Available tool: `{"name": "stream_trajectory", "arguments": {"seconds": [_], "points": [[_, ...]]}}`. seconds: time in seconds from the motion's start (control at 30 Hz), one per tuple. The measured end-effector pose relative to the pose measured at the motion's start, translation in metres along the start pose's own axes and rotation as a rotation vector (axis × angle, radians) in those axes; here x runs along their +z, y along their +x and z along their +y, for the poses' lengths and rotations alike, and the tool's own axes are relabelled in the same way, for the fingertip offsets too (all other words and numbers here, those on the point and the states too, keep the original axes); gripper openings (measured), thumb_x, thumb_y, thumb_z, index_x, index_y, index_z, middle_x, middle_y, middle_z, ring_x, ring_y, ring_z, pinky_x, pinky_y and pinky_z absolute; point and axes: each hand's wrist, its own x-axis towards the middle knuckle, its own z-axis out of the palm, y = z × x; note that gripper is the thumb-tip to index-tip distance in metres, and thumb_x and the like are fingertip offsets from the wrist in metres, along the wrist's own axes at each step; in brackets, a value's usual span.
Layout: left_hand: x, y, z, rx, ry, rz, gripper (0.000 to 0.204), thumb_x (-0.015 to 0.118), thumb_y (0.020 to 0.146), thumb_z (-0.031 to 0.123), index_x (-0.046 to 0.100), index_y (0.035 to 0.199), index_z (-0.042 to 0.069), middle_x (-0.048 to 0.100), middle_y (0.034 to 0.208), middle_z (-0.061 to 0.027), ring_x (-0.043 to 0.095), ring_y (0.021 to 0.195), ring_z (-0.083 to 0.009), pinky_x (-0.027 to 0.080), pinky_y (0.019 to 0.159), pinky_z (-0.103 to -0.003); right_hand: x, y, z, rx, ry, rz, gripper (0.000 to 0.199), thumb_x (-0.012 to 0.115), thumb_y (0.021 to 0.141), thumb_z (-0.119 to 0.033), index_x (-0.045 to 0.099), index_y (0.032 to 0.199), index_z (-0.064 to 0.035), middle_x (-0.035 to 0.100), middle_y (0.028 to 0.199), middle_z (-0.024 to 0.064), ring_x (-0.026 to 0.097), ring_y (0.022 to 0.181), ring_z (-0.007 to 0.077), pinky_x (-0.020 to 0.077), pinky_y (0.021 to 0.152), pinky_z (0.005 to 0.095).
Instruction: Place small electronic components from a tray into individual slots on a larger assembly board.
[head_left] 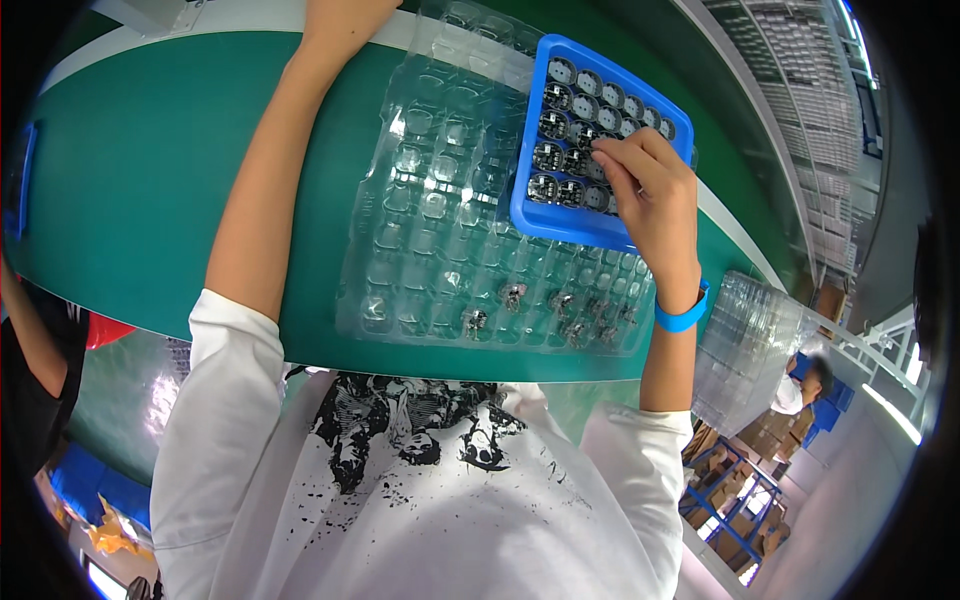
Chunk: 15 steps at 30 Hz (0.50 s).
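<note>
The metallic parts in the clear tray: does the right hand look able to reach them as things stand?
Probably yes: the right hand is at the blue tray, and the metallic parts lie nearer the body in the clear tray, seemingly uncovered. Only the blue tray's wall seems in between.

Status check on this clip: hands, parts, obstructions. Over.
Right hand over blue tray, fingers at the round parts, grip unclear. Left hand at top edge, partly out of frame. Right hand covers some parts; blue tray overlaps clear plastic tray.
</note>
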Motion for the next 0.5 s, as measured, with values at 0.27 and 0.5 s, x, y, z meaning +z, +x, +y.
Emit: {"name": "stream_trajectory", "arguments": {"seconds": [0.27, 0.5], "points": [[0.0005, 0.0011, -0.003, 0.0, -0.013, 0.003, 0.017, 0.054, 0.09, 0.007, 0.067, 0.09, -0.004, 0.064, 0.065, -0.0138, 0.064, 0.057, -0.0194, 0.05, 0.055, -0.033, 0.004, 0.0071, 0.0055, -0.055, -0.023, -0.016, 0.01, 0.071, 0.082, 0.001, 0.071, 0.091, 0.0013, 0.059, 0.077, 0.0097, 0.057, 0.063, 0.023, 0.0438, 0.057, 0.033], [-0.0005, -0.0003, -0.0029, 0.056, 0.006, 0.073, 0.016, 0.054, 0.09, 0.006, 0.067, 0.091, -0.003, 0.062, 0.064, -0.0136, 0.063, 0.057, -0.0195, 0.048, 0.055, -0.033, 0.007, 0.01, 0.003, -0.063, -0.035, -0.058, 0.009, 0.071, 0.081, 0.0, 0.07, 0.09, 0.0016, 0.059, 0.077, 0.0111, 0.057, 0.064, 0.0252, 0.0445, 0.058, 0.0349]]}}
